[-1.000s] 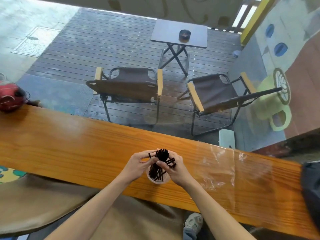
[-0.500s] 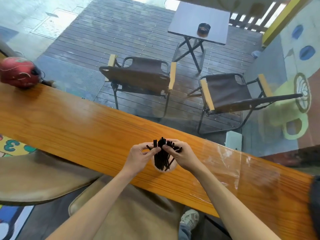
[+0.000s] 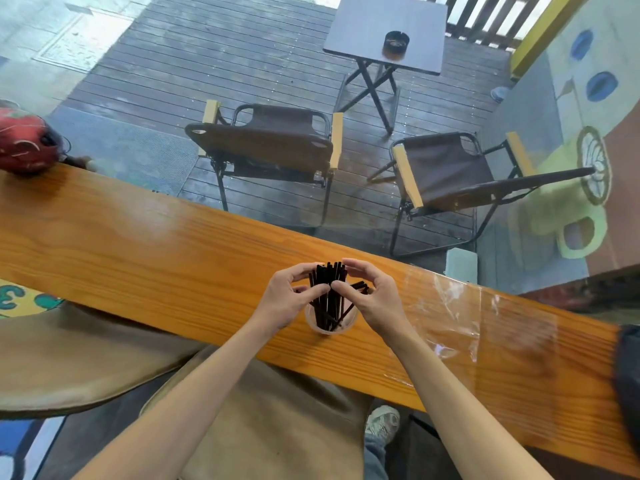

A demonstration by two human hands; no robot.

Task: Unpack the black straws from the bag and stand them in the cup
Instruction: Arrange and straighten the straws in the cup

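Observation:
A bundle of black straws (image 3: 328, 296) stands in a clear plastic cup (image 3: 329, 328) on the orange wooden counter (image 3: 166, 258). My left hand (image 3: 287, 299) and my right hand (image 3: 372, 296) cup the bundle from both sides, thumbs and fingertips meeting around the straws above the cup's rim. A few straws lean out to the right under my right palm. The empty clear plastic bag (image 3: 450, 313) lies flat on the counter to the right of the cup.
A red helmet (image 3: 27, 142) rests at the counter's far left end. A dark object (image 3: 628, 379) sits at its right end. Beyond the glass are two folding chairs (image 3: 273, 143) and a small table (image 3: 386, 32). A tan stool seat (image 3: 270, 424) is below the counter.
The view has shifted a little. My hands have closed round the straws, gathering the spread bundle more upright in the cup.

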